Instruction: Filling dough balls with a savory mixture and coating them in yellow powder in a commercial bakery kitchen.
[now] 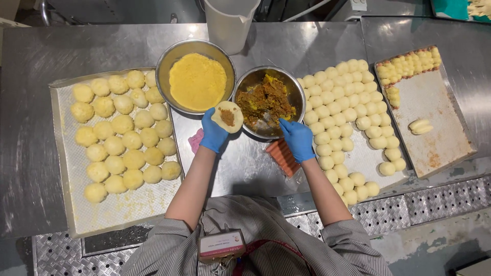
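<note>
My left hand (pixel 213 132), in a blue glove, holds a flattened disc of dough (pixel 228 116) with a dab of brown filling at its centre. It hovers between two steel bowls. In its own blue glove, my right hand (pixel 297 139) reaches over the near rim of the bowl of brown and yellow filling (pixel 267 101); its fingertips seem pinched at the filling. Whether it holds a tool I cannot tell. To the left stands the bowl of yellow crumbs (pixel 197 81).
A tray (pixel 66 168) at the left carries several crumb-coated balls. Several plain dough balls (pixel 342 107) lie at the right. A far-right tray (pixel 434 117) holds shaped pieces. Sausages (pixel 283 156) lie by my right wrist. A white jug (pixel 229 23) stands behind.
</note>
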